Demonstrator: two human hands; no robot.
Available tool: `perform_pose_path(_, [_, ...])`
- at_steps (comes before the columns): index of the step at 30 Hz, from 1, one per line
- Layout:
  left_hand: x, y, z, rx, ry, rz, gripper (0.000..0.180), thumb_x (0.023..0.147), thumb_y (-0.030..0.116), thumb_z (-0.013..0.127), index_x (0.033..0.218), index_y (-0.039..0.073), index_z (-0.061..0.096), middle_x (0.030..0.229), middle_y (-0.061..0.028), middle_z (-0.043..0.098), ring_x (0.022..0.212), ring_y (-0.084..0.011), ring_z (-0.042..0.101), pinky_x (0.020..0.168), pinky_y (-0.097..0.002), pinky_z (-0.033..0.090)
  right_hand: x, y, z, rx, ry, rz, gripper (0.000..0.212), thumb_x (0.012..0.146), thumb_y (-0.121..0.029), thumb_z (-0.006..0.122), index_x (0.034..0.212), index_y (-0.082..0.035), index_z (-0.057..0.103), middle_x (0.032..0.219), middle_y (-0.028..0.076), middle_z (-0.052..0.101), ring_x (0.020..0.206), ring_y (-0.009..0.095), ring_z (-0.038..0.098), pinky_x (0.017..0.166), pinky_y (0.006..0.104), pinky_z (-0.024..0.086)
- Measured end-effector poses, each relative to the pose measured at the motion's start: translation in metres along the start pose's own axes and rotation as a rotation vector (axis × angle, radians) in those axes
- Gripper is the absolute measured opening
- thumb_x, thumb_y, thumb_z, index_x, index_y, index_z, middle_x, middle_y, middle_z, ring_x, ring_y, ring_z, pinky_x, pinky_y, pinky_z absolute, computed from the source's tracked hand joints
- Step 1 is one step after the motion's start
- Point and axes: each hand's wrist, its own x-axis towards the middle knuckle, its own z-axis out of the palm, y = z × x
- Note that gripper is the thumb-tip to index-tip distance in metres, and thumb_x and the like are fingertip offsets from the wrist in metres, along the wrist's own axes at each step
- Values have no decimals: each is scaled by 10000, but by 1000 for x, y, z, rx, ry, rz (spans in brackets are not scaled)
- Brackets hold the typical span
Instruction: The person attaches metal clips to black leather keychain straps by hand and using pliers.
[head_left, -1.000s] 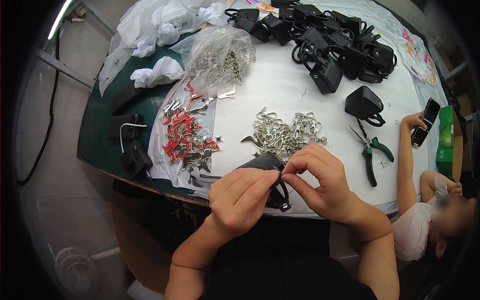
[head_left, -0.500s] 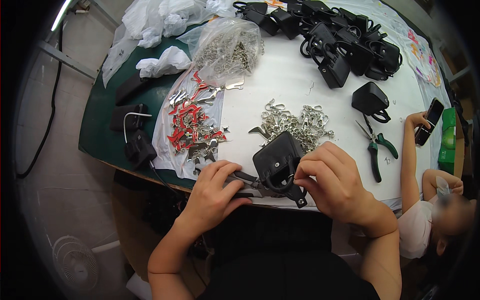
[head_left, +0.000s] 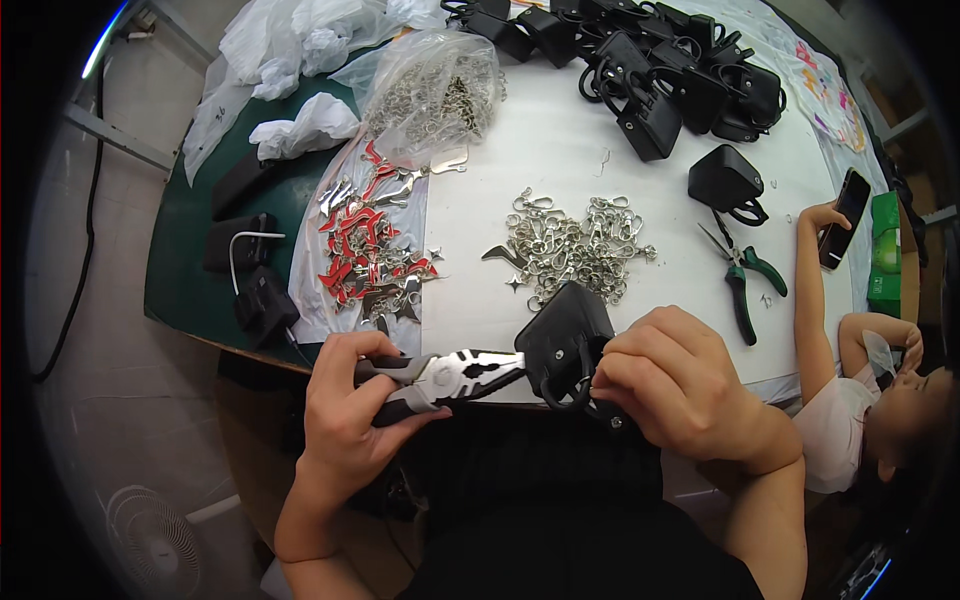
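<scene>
My left hand (head_left: 345, 415) is wrapped round the grey and black handles of a pair of pliers (head_left: 462, 379). Their silver jaws point right, beside a small black handbag (head_left: 568, 325) at the table's near edge. My right hand (head_left: 685, 385) pinches the handbag near its looped handle and a small metal fitting; the fingers hide exactly what they grip. Just beyond the bag lies a heap of silver clasps and chains (head_left: 580, 240). Red and silver charms (head_left: 365, 250) are spread on white plastic at the left.
Black mini handbags (head_left: 690, 85) are piled at the far right, with a single one (head_left: 725, 185) nearer. Green-handled pliers (head_left: 742, 285) lie below it. A clear bag of chains (head_left: 435, 100) stands far left. At right, another person's hand (head_left: 822, 217) touches a phone (head_left: 845, 220).
The pliers in my left hand have been lifted and turned, their jaws now in plain sight beside the handbag. My right hand keeps its pinch on the bag. The whole view has shifted slightly.
</scene>
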Motion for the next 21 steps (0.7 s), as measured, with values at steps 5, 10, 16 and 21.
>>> perform_pose_path(5, [17, 17, -15, 110, -113, 137, 403, 582, 271, 878, 732, 2, 618, 1192, -136, 644, 990, -324, 597, 820, -436, 463, 3, -5, 7, 7, -11, -37, 219, 733, -65, 757, 881, 13, 616, 821, 89, 592, 700, 221, 566, 604, 321, 481])
perform_pose_path(10, [21, 19, -23, 152, -156, 153, 417, 547, 277, 872, 742, 0, 629, 1168, -128, 662, 984, -327, 611, 817, -434, 474, 2, -4, 12, 23, 11, -59, 215, 714, -59, 753, 863, 19, 620, 819, 84, 595, 701, 213, 572, 613, 312, 490])
perform_pose_path(16, [24, 18, -30, 158, -241, 189, 410, 548, 292, 858, 712, 0, 620, 1094, -105, 656, 952, -313, 601, 813, -443, 468, 5, -3, 11, 50, -59, -157, 198, 706, -60, 734, 846, 28, 625, 825, 77, 597, 730, 207, 592, 623, 308, 504])
perform_pose_path(21, [32, 8, -38, 145, -361, 282, 358, 627, 274, 855, 740, 15, 635, 1074, -112, 632, 990, -289, 584, 854, -430, 453, 3, -3, 18, 124, -70, -159, 187, 711, -57, 732, 849, 17, 631, 830, 77, 598, 741, 204, 600, 622, 303, 503])
